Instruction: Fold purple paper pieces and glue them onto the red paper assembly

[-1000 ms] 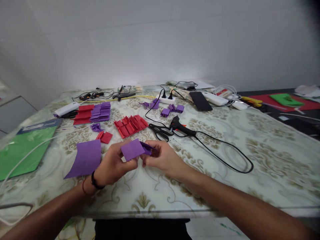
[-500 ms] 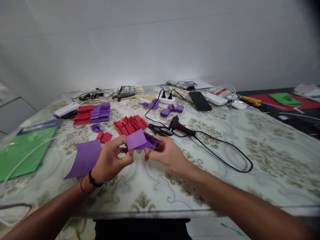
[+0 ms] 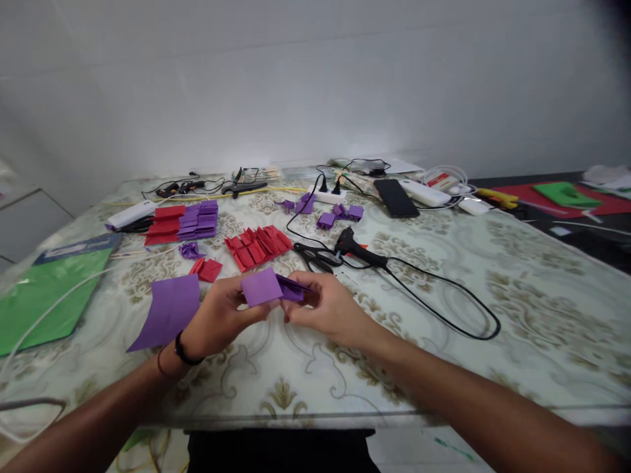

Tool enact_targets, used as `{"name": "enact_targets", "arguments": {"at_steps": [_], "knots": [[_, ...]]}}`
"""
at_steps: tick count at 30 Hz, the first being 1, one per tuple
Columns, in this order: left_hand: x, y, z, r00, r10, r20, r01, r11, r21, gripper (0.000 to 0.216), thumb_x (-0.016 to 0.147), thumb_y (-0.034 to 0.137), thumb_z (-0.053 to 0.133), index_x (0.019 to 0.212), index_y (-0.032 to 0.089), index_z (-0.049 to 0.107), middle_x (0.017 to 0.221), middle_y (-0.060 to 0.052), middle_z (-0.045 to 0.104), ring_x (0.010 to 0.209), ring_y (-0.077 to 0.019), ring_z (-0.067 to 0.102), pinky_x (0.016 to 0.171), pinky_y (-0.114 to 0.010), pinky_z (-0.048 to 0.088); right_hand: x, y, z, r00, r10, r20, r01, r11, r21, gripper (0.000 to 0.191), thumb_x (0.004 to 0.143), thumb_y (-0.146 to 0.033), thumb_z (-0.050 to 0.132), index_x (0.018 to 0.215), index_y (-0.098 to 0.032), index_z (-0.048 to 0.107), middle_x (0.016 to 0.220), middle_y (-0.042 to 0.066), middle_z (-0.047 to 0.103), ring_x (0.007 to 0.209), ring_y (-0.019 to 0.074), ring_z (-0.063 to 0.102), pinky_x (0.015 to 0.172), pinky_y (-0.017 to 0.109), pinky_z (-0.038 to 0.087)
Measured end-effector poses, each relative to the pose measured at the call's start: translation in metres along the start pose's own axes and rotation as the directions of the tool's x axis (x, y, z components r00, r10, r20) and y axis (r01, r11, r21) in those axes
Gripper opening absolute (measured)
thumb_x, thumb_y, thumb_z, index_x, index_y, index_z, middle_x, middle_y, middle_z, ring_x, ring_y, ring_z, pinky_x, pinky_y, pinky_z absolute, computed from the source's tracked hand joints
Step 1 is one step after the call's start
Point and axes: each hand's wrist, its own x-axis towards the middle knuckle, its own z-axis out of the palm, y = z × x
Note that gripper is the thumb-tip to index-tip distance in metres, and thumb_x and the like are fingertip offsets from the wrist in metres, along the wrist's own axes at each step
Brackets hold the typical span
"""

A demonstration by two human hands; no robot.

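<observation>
Between my two hands, a little above the table, is a folded piece of purple paper [image 3: 262, 287]. My left hand [image 3: 223, 311] pinches its left side, thumb along the lower edge. On the other side my right hand [image 3: 323, 307] grips the darker folded flaps, its fingers partly behind the paper. A flat purple sheet [image 3: 167, 309] lies left of my left wrist, its edge beside the hand. Just beyond my hands rest a row of folded red paper pieces [image 3: 257, 246], a small red folded piece [image 3: 206, 269] and a crumpled purple piece [image 3: 190, 250].
Right of centre lie black scissors [image 3: 315, 257] and a glue gun [image 3: 362, 249] with a looping cord. A phone [image 3: 396, 198], a power strip [image 3: 326, 193] and small purple folded pieces [image 3: 340, 215] sit farther back. Green paper in plastic [image 3: 54, 295] covers the left side.
Both hands have lowered slightly with the purple paper, which has shifted a little left and tilted. The fingers of my left hand have closed in nearer beneath it.
</observation>
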Motion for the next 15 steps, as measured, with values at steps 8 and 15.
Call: {"name": "enact_targets", "arguments": {"at_steps": [8,15], "knots": [[0.0,0.004,-0.007,0.989,0.06,-0.135,-0.051,0.996,0.072,0.017,0.08,0.02,0.073,0.065,0.016,0.066,0.06,0.001,0.066,0.054,-0.0113,0.056,0.053,-0.022,0.047,0.004,-0.002,-0.009,0.999,-0.024,-0.024,0.026,0.996,0.08,0.011,0.066,-0.021,0.071,0.071,-0.02,0.061,0.063,-0.004,0.058,0.059,0.0114,0.052,0.059,0.025,0.042],[0.005,0.001,-0.019,0.945,0.052,-0.324,-0.019,0.994,0.104,0.025,0.082,0.023,0.072,0.059,0.016,0.068,0.059,0.0,0.069,0.054,-0.0125,0.061,0.053,-0.022,0.049,0.007,-0.006,-0.024,0.94,-0.26,-0.221,0.265,0.964,-0.007,0.011,0.08,-0.026,0.072,0.078,-0.02,0.063,0.07,-0.003,0.059,0.064,0.0131,0.06,0.064,0.028,0.051]]}}
